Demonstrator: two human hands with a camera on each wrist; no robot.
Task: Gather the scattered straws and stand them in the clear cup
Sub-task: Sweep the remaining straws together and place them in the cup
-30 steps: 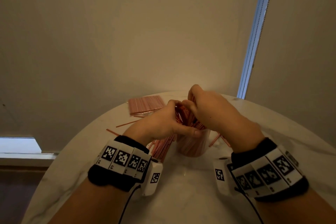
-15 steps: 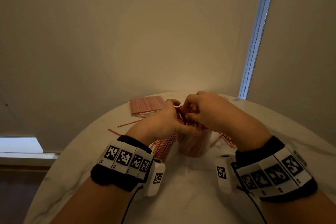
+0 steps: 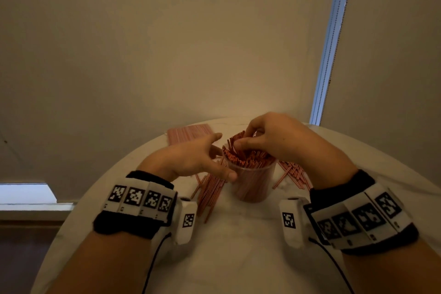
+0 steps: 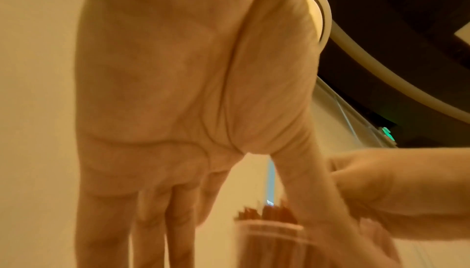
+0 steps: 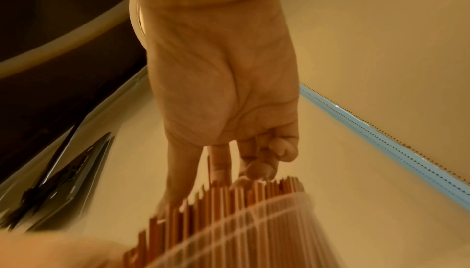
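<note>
The clear cup (image 3: 253, 184) stands mid-table, packed with upright red-and-white striped straws (image 3: 243, 156). My right hand (image 3: 245, 142) is over the cup, thumb and curled fingers pinching the tops of some straws; the right wrist view shows these fingers (image 5: 257, 168) on the straw ends (image 5: 229, 196). My left hand (image 3: 212, 155) is just left of the cup with its fingers spread. Its thumb (image 3: 228, 173) touches the rim. In the left wrist view the left hand (image 4: 178, 202) has its palm open and holds nothing beside the cup (image 4: 269, 242).
Loose straws lie in a pile (image 3: 210, 191) left of the cup and in another pile (image 3: 293, 173) to its right. A flat pack of straws (image 3: 188, 132) lies at the back left. The round white table (image 3: 233, 258) ends near a wall and a window strip (image 3: 331, 43).
My left hand has let go of the straws at the cup's top and opened, drawing slightly left. My right hand has stayed over the straw tops.
</note>
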